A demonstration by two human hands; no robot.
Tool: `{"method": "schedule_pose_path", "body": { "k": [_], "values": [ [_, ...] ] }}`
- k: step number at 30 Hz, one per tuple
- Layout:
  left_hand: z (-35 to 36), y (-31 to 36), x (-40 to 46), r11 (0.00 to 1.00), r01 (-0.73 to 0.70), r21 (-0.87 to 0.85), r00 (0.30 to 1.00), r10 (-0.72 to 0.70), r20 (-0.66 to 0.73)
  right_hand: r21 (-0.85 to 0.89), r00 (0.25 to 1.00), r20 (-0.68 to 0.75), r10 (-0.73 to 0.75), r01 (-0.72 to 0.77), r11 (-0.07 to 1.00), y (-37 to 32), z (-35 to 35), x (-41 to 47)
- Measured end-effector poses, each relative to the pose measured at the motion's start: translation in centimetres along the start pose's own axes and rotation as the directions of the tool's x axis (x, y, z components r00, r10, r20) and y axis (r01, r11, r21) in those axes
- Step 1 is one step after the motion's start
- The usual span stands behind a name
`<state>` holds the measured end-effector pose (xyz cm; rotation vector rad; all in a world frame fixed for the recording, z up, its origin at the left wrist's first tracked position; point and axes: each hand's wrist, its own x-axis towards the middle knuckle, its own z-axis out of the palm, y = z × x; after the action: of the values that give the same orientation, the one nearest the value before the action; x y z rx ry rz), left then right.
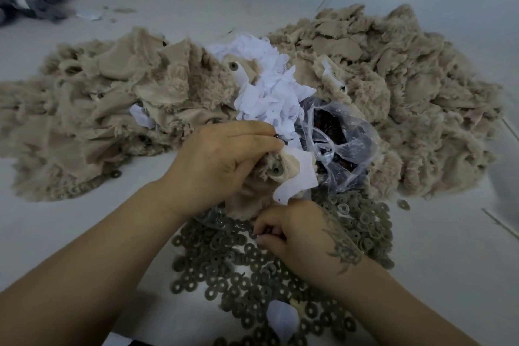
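Beige plush heaps (393, 87) are sprawling across the counter (84, 233), with the grey washer pile (252, 275) lying nearest. Left hand (219, 160) is gripping a plush piece (269, 168), fingers curled tight round it, just above the pile. Right hand (303, 239) is pinching one washer (257, 234) at the pile's far edge, grip nearly closed.

No writing to read
No letters, labels, brands or numbers are legible anywhere. The nearest thing to a sign is a dark spiky tattoo (343, 247) on the back of the right hand (303, 239) at 5 o'clock, and no characters can be made out in it. The white fabric pieces (266, 93) at 12 o'clock, the clear plastic bag (345, 143) at 3 o'clock, the grey ring washers (224, 275) at 6 o'clock and the beige plush piece (264, 168) gripped by the left hand (224, 160) near the centre all show unprinted surfaces.
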<state>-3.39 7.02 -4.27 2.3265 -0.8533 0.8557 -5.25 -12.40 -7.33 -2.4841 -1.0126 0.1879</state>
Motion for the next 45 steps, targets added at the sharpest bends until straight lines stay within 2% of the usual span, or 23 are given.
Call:
{"method": "schedule_pose_path", "body": {
  "k": [6,11,16,18,21,24,27,30,32,35,40,45],
  "values": [
    [0.3,-0.1,-0.1,1.000,-0.001,-0.013,1.000,0.001,-0.013,0.092,0.999,-0.033,0.010,-0.007,0.996,0.4,-1.0,-0.5],
    [0.6,-0.4,-0.1,1.000,0.009,-0.022,1.000,-0.009,-0.017,0.104,1.000,-0.026,0.009,-0.006,0.995,0.7,-1.4,-0.6],
    [0.9,-0.4,-0.2,1.000,0.015,-0.025,1.000,-0.015,-0.012,0.104,1.000,0.020,0.016,-0.018,0.994,0.3,-1.7,-0.7],
    [1.0,-0.4,-0.3,1.000,0.022,-0.015,1.000,-0.022,-0.009,0.181,0.996,0.061,0.065,-0.075,0.981,0.2,-2.7,-1.0],
    [1.0,-0.4,-0.5,1.000,0.026,-0.007,1.000,-0.026,0.002,0.472,0.990,0.054,0.131,-0.141,0.870,0.7,-6.1,-1.6],
    [1.0,-0.4,-0.5,1.000,0.008,-0.015,1.000,-0.008,0.010,0.694,0.966,-0.138,0.218,-0.063,0.718,1.9,-9.4,-1.1],
    [1.4,-0.1,-0.4,1.000,-0.006,-0.027,1.000,0.007,0.023,0.792,0.908,-0.247,0.338,-0.012,0.610,2.9,-9.4,0.8],
    [1.8,0.6,-0.1,1.000,-0.017,-0.011,1.000,0.017,0.012,0.898,0.916,-0.140,0.377,-0.044,0.439,3.0,-7.9,2.8],
    [1.9,0.8,0.1,1.000,-0.012,-0.002,1.000,0.012,-0.013,0.918,0.921,-0.109,0.375,-0.052,0.393,3.0,-6.8,3.6],
    [1.9,1.1,0.2,1.000,0.027,0.000,0.999,-0.027,-0.023,0.905,0.918,-0.157,0.365,-0.014,0.426,2.7,-5.4,4.0],
    [2.4,1.2,0.5,0.996,0.085,0.018,0.995,-0.083,-0.062,0.815,0.883,-0.336,0.328,0.098,0.571,2.2,-4.6,4.1],
    [2.4,1.3,0.6,0.967,0.232,-0.103,0.962,-0.244,-0.123,0.689,0.849,-0.473,0.236,0.189,0.699,2.4,-4.4,4.1]
  ]
}}
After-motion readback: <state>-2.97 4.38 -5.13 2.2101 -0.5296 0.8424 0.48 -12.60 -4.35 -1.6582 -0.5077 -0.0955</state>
